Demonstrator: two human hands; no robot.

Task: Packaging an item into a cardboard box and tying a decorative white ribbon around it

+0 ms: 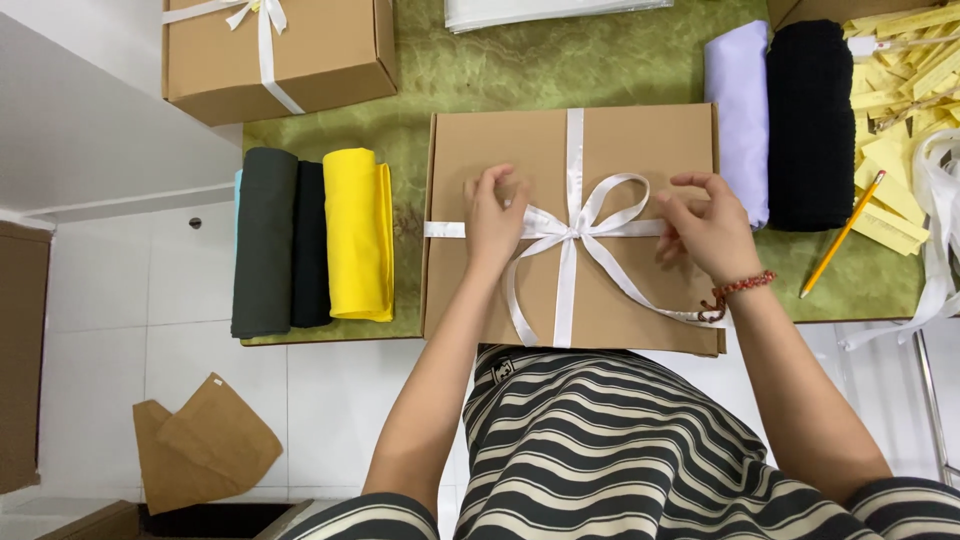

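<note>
Box (640, 150) (closed), ribbon (572, 228) in hands (497, 222)

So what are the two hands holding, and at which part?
Both hold the white ribbon bow on the cardboard box: left hand one loop, right hand the other.

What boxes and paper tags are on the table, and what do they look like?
Flat brown cardboard box: middle of the green table, crossed by a white ribbon bow that the left hand and right hand hold.
Second brown box: top left corner, also tied with white ribbon.
Yellow paper slips: piled at the right edge, narrow strips; a yellow pencil lies beside them.
</note>
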